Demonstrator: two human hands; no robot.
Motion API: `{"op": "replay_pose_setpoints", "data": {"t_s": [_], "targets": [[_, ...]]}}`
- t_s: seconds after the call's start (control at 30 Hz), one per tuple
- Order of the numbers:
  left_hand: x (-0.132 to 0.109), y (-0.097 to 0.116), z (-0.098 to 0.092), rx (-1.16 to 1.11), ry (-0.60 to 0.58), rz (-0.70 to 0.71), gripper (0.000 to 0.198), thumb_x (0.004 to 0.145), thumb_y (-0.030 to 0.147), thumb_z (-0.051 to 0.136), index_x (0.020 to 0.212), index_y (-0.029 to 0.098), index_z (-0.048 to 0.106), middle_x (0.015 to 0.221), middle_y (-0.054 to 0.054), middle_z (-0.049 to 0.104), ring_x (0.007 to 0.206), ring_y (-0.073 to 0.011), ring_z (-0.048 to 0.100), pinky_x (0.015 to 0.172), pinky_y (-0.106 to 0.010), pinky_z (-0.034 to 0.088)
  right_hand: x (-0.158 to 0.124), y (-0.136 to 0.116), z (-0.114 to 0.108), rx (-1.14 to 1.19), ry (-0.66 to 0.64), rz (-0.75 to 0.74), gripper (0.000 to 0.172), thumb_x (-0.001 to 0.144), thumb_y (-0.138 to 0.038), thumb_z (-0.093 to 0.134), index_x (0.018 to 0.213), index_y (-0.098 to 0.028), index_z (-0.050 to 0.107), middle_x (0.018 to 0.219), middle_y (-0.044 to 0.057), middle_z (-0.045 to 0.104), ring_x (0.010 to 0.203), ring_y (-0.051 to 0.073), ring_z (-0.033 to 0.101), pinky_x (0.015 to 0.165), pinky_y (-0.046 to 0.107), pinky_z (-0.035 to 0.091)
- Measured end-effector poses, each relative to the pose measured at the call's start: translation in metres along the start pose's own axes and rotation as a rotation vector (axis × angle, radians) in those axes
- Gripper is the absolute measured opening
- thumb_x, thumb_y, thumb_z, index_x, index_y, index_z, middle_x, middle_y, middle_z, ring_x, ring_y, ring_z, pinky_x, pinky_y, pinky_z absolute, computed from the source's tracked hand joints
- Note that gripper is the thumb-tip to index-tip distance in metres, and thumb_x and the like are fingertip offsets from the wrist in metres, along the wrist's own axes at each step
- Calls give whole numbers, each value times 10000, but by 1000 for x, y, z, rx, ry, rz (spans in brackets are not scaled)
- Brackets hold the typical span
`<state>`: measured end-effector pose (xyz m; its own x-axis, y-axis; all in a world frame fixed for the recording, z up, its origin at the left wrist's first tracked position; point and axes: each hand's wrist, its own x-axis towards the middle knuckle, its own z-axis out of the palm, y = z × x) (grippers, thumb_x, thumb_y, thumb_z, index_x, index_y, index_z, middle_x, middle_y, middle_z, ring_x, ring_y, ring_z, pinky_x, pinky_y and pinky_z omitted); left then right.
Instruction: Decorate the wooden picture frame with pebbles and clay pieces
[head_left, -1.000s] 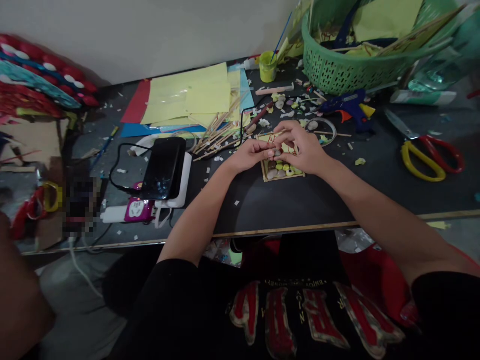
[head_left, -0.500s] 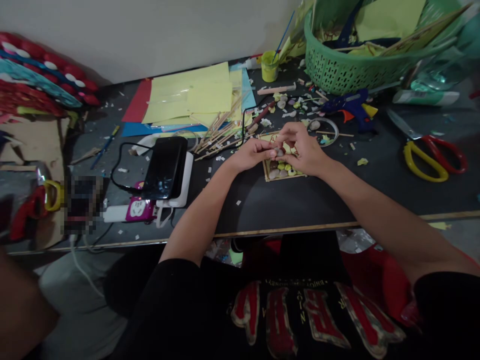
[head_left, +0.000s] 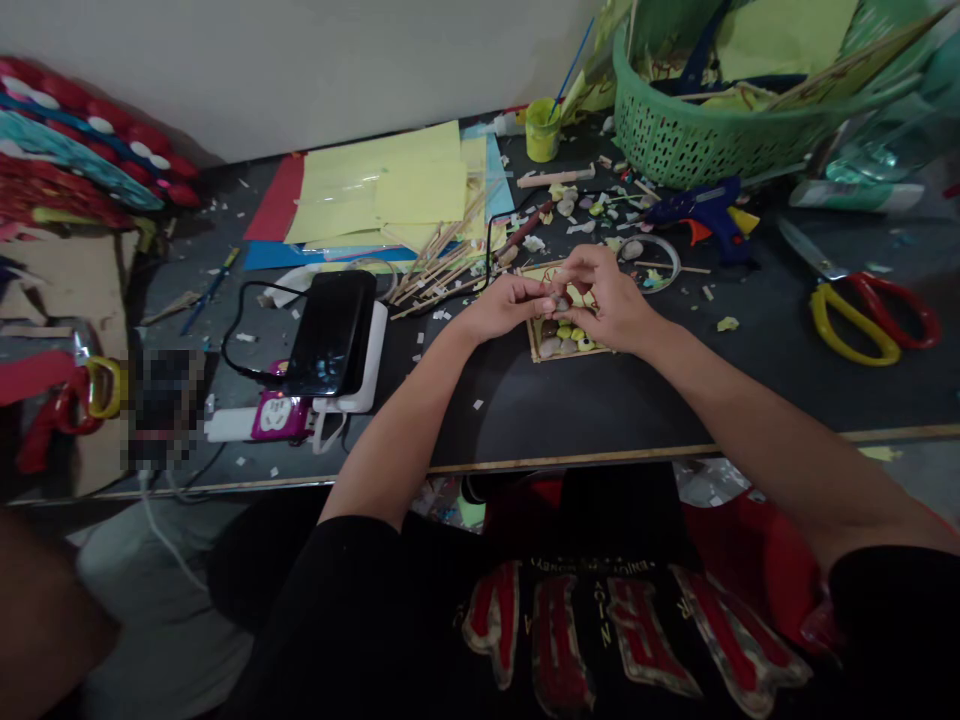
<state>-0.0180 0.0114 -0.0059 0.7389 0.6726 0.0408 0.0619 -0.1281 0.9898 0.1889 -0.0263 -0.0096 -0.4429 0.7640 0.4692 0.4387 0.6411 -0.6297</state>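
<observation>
My left hand (head_left: 500, 306) and my right hand (head_left: 611, 305) meet over a small stick-edged frame (head_left: 537, 355) on the dark table. Between their fingertips is a small greyish pebble (head_left: 561, 304), pinched from both sides. Inside the frame's near part lie several pebbles: a grey one (head_left: 550, 346) at the left corner and yellow-green ones (head_left: 582, 340) beside it, some with dark spots. Yellow backing with reddish lines shows between my hands. My fingers hide much of the frame's far and right parts.
Right of my hands lie a tape ring (head_left: 673, 262), a blue glue gun (head_left: 716, 215) and scissors (head_left: 855, 318). A green basket (head_left: 712, 145) and yellow paint pot (head_left: 541, 135) stand behind. Wooden sticks (head_left: 435, 268), yellow paper (head_left: 337, 205) and a phone (head_left: 330, 335) are leftward.
Both hands stay over the frame with the pebble between them; the fingers shift only slightly. At the far left, a red shape has appeared by the other scissors.
</observation>
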Motion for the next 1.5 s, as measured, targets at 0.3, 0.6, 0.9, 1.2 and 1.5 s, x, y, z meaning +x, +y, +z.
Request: {"op": "replay_pose_setpoints", "data": {"t_s": [0.3, 0.6, 0.9, 1.2, 1.5], "targets": [[0, 1, 0, 15, -14, 5, 447, 774, 572, 708, 851, 132, 734, 783, -28, 689, 741, -108, 601, 757, -256, 464, 3, -4, -4, 22, -34, -39, 442, 853, -341, 643, 1202, -237, 394, 920, 31, 618, 843, 219, 637, 795, 444, 555], [1, -2, 1, -12, -1, -7, 459, 759, 561, 729, 870, 116, 730, 797, -36, 695, 730, -95, 609, 743, -239, 476, 1, -4, -5, -44, 5, -62, 576, 845, -306, 646, 1327, -268, 334, 949, 35, 656, 844, 237, 637, 787, 465, 558], [1, 1, 2, 50, 31, -11, 548, 706, 697, 699, 828, 164, 741, 776, -23, 703, 725, -118, 626, 722, -263, 521, 1, 2, -2, -21, -16, -56, 570, 854, -400, 630, 1336, -254, 364, 1019, 59, 664, 982, 276, 667, 917, 537, 541], [3, -7, 6, 163, 155, 159, 344, 836, 496, 673, 979, 187, 718, 900, -38, 723, 785, -125, 656, 730, -266, 533, 6, -1, -10, -124, 81, -62, 640, 827, -445, 655, 1357, -267, 344, 1143, 89, 621, 1063, 304, 642, 958, 597, 526], [2, -9, 13, 422, 601, 336, 195, 825, 229, 709, 1019, 229, 721, 1003, -19, 738, 897, -133, 680, 796, -266, 537, 7, -4, -3, 48, 216, 111, 659, 831, -578, 637, 1346, -280, 355, 1034, 57, 697, 851, 229, 706, 795, 483, 608]]}}
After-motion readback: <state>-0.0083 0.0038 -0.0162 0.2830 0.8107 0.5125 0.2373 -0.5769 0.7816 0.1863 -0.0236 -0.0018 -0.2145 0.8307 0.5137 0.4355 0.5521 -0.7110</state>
